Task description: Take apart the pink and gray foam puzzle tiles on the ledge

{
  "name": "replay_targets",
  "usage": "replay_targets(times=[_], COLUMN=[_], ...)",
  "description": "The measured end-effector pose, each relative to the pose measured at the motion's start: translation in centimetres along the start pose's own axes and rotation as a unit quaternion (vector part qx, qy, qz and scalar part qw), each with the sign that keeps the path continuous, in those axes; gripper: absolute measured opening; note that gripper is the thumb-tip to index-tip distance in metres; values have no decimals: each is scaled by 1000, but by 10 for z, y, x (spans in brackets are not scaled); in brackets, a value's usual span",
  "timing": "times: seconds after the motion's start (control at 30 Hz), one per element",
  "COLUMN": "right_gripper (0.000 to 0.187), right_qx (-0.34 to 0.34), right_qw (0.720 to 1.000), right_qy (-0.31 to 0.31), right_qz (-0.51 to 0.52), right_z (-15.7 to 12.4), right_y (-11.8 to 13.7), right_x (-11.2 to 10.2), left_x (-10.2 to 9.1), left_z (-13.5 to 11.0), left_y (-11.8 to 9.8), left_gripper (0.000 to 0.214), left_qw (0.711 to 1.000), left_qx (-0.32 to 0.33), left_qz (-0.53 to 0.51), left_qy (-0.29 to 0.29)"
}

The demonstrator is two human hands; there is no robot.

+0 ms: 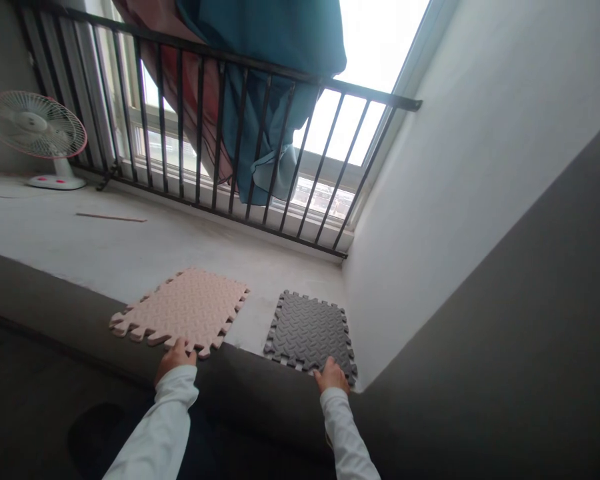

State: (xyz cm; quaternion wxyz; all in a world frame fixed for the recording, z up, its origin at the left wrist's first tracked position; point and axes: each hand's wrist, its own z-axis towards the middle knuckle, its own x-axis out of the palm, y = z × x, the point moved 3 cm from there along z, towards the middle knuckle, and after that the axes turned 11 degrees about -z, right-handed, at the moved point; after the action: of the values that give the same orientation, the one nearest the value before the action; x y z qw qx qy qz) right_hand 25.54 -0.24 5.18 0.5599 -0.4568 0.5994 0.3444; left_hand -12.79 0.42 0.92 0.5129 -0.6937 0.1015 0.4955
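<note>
A pale pink foam puzzle mat tile point(187, 307) with toothed edges extends past the front edge of the ledge. My left hand point(176, 360) grips its near edge, fingers closed on the rim. To the right, a dark grey foam puzzle mat tile point(311, 330) lies on the ledge close to the side wall, its surface ribbed in a zigzag pattern. At its near right edge is my right hand point(332, 377), closed on the rim with the fingertips on top. Bare ledge shows between the two tiles.
The white ledge point(145, 250) runs below a window with a black metal railing point(200, 120). A blue and pink curtain point(275, 40) hangs over the railing. A fan point(40, 133) and a thin stick point(111, 217) are at the left. A white wall point(430, 220) bounds the right.
</note>
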Motion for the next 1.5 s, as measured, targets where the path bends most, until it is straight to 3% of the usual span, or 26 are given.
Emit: replay_targets(times=[0.23, 0.4, 0.53, 0.67, 0.73, 0.8, 0.9, 1.0, 1.07, 1.2, 1.33, 1.5], right_gripper=[30, 26, 23, 18, 18, 21, 23, 26, 24, 25, 27, 32], right_qx=[-19, 23, 74, 68, 47, -21, -213, -335, -335, -278, -250, -319], right_qw=[999, 991, 967, 937, 923, 914, 894, 867, 874, 911, 934, 927], right_qy=[-37, -92, -129, -170, -180, -189, -184, -137, -105, -44, -10, -7], right_qz=[-10, 89, 205, 297, 337, 359, 349, 341, 336, 302, 256, 196], right_z=[-2, 1, 3, -7, -20, -42, -82, -111, -113, -90, -72, -71], right_y=[7, 10, 23, 68, 106, 153, 222, 259, 263, 248, 237, 247], right_x=[-16, -60, -99, -131, -142, -146, -134, -102, -78, -46, -38, -29], left_x=[-1, -3, -2, 3, 7, 10, 10, 6, 2, 0, 8, 13], left_z=[-12, -29, -36, -37, -37, -37, -36, -32, -28, -21, -18, -19], left_y=[-7, -20, -23, -21, -20, -19, -14, -2, 7, 17, 14, 7], left_gripper=[28, 32, 33, 32, 32, 32, 33, 32, 33, 40, 38, 33], left_qw=[1000, 998, 997, 998, 998, 996, 987, 975, 967, 950, 951, 938], left_qx=[2, 26, 37, 37, 32, 31, 44, 41, 33, 52, 72, 123], left_qz=[13, 25, 14, 21, 13, 0, -41, -71, -90, -135, -138, -136], left_qy=[-16, -58, -68, -54, -59, -81, -151, -208, -235, -275, -269, -293])
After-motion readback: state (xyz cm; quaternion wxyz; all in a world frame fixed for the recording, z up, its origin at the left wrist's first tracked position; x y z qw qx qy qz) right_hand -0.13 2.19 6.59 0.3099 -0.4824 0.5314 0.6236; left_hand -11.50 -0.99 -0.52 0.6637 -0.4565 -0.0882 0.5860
